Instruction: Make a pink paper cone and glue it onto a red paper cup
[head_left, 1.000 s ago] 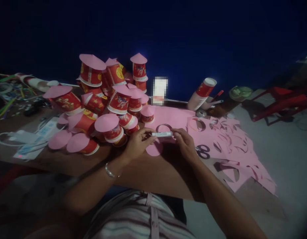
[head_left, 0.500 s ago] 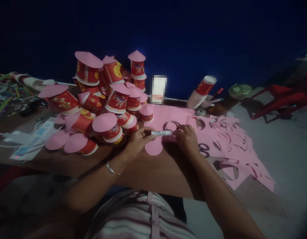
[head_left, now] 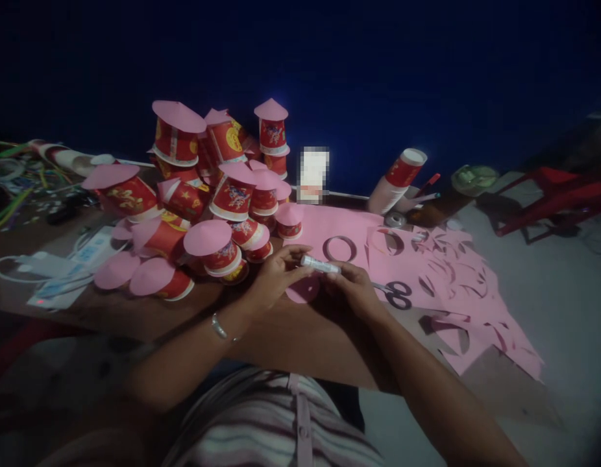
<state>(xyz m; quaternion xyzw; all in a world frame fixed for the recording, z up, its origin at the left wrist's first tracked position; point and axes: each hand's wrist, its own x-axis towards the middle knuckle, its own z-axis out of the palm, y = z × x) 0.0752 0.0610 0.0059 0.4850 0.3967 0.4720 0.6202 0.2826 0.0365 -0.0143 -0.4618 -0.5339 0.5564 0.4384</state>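
The fingers of two hands, left (head_left: 281, 267) and right (head_left: 355, 287), pinch one white tube (head_left: 320, 264) between them, above the table (head_left: 276, 344). Beneath lies one pink disc (head_left: 303, 291); one pair of scissors (head_left: 398, 295) sits beside the right hand, one dark ring (head_left: 340, 249) beyond.

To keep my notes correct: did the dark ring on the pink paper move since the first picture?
Yes, the dark ring moved right, closer to the scissors.

Dark blue backdrop (head_left: 378, 78), brown table (head_left: 276, 340), red stool (head_left: 548, 188), grey floor (head_left: 568, 305).
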